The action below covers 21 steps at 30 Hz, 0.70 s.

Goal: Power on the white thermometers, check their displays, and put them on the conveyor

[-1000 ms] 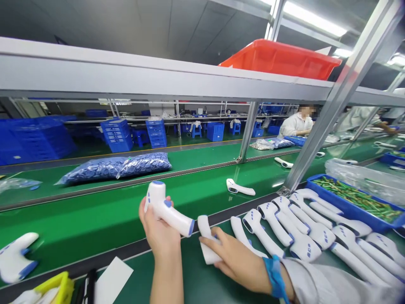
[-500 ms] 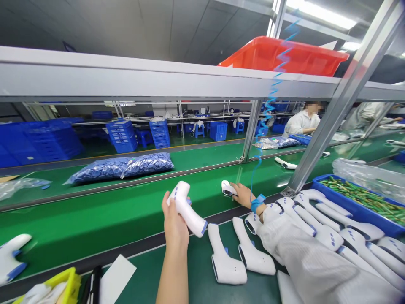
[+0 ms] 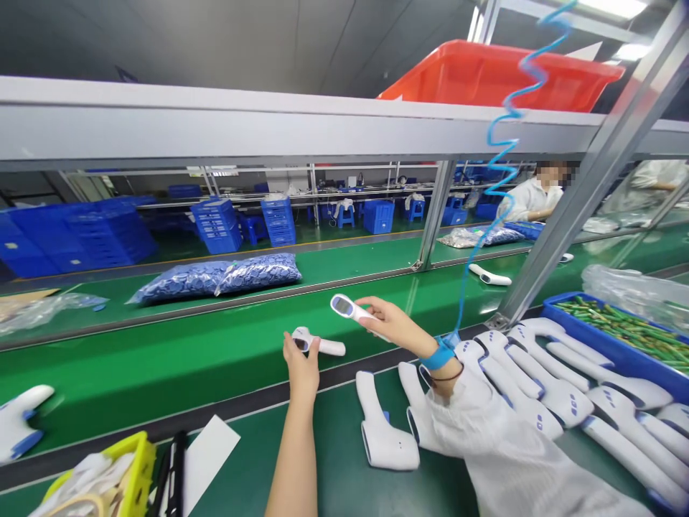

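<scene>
My left hand (image 3: 302,370) is closed around a white forehead thermometer (image 3: 330,347), its handle pointing right over the green belt. To its right, my right hand (image 3: 397,327) grips a second white thermometer (image 3: 344,307), display end toward the left hand. A blue wrist strap (image 3: 440,355) with a coiled blue cord (image 3: 506,143) is on my right wrist. Below, a thermometer housing (image 3: 388,441) lies on the dark green bench, and another housing (image 3: 413,388) is partly hidden by my right sleeve.
Several white housings (image 3: 560,391) crowd the right, beside a blue tray (image 3: 549,307) of green parts. At left are a yellow basket (image 3: 141,474), a white card (image 3: 211,452) and a lone thermometer (image 3: 24,424). A metal post (image 3: 575,187) rises at right; a co-worker (image 3: 532,197) sits beyond.
My right hand has lifted the thermometer off the belt and brought it left. My left hand has turned its thermometer and lowered it toward the belt.
</scene>
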Tool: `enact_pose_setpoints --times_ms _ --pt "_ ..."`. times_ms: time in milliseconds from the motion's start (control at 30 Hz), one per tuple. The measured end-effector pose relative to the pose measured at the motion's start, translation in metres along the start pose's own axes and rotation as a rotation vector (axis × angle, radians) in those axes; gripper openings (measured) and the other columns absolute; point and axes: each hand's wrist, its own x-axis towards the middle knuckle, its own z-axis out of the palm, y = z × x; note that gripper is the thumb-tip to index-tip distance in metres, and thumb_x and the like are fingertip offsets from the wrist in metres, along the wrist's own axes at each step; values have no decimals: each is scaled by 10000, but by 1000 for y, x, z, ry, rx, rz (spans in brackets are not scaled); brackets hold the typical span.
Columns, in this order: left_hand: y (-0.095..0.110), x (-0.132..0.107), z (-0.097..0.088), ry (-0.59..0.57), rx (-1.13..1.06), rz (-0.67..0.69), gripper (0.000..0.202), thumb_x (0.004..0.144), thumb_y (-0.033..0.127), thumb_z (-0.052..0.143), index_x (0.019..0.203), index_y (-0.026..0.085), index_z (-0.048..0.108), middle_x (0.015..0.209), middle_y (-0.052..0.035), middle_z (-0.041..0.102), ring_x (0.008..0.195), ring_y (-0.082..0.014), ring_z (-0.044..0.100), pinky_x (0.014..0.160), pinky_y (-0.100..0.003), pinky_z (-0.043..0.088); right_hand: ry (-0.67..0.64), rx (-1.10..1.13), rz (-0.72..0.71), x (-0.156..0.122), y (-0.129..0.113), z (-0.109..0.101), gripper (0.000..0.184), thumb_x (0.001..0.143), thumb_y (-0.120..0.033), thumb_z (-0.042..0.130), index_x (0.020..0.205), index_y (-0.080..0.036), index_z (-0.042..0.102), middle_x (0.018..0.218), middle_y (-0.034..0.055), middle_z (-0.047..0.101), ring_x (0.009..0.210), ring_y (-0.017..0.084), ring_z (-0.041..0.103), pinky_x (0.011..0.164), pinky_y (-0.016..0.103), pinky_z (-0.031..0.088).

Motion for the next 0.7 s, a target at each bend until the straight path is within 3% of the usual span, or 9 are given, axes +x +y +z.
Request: enact_pose_setpoints --times_ms 67,167,233,300,400,467,567,633,700 --pt "7 -8 9 -69 -3 24 686 802 422 711 1374 182 417 1338 -188 517 1244 -263 535 944 -341 480 20 91 -89 -13 -22 11 427 900 -345 559 1288 -169 526 876 31 621 762 150 597 702 297 507" --pt "26 -29 25 -196 -51 110 607 868 529 592 1370 231 427 1271 -135 588 1174 -233 591 951 -341 487 -22 203 -245 -29 -41 23 383 949 -364 490 1280 -182 554 1072 82 643 938 178 606 845 348 510" --pt "39 -43 32 -210 -52 208 574 874 505 595 1356 243 425 1219 -106 607 1049 -200 643 861 -294 525 -57 259 -277 -33 -43 23 327 967 -377 456 1152 -169 627 992 74 661 907 177 619 853 353 513" --pt "51 -56 34 -217 38 279 541 882 461 600 1341 234 427 1079 -72 639 787 -153 670 704 -257 542 52 317 -248 -33 -38 20 317 960 -406 466 1058 -162 643 839 43 630 783 157 607 792 332 521" --pt "64 -73 37 -347 175 271 502 886 424 593 1321 208 468 870 -25 644 518 -114 575 553 -252 510 195 493 -249 -32 -28 14 425 921 -448 526 1277 -214 527 1008 50 602 833 150 585 785 301 507" --pt "68 -86 42 -448 173 229 497 863 396 631 1300 190 517 862 -42 655 533 -130 581 557 -260 513 119 707 -253 -33 -25 13 511 915 -477 511 1374 -266 434 1121 53 576 793 139 570 692 264 501" --pt "72 -102 52 -476 133 205 501 825 355 685 1284 190 566 970 -86 680 564 -141 593 557 -257 508 89 999 -198 -36 -28 18 419 887 -449 525 1263 -265 502 989 24 578 605 106 485 503 211 419" --pt "73 -110 56 -419 103 227 552 787 319 729 1304 215 566 1071 -104 672 641 -168 624 533 -242 492 142 1108 -204 -39 -32 23 334 866 -406 533 1163 -252 525 928 15 565 619 112 493 533 208 440" --pt "75 -114 57 -366 78 242 629 723 269 786 1313 242 570 1138 -105 657 835 -236 662 545 -232 496 170 1176 -244 -42 -36 27 278 857 -388 519 1097 -247 524 917 17 565 685 131 528 623 225 483"
